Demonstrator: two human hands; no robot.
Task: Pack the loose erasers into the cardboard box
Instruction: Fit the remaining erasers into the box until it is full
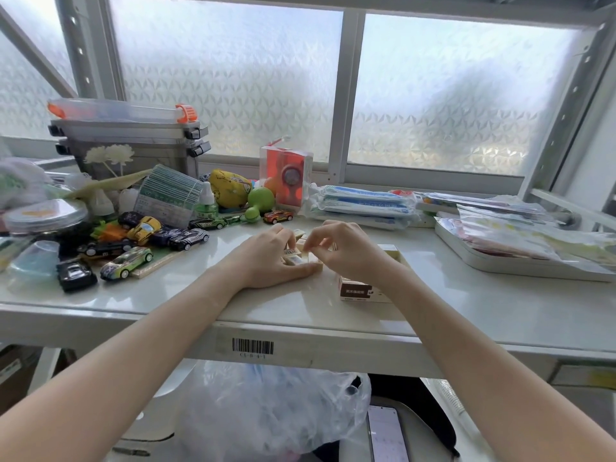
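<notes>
Both my hands meet over a small cluster of loose erasers (295,258) at the middle of the white shelf. My left hand (270,258) rests on the shelf with its fingers curled round the erasers, holding them together. My right hand (336,248) hovers just right of them and pinches a small pale eraser between thumb and fingertips. The cardboard box (358,290), white and brown with printed text, lies under my right wrist near the front edge; much of it is hidden by my forearm.
Several toy cars (130,258) crowd the left side, with grey storage boxes (133,141) behind them. Green and yellow toys (233,188) and a red boxed toy (286,176) stand at the back. Packets (363,205) and a white tray (520,258) lie right.
</notes>
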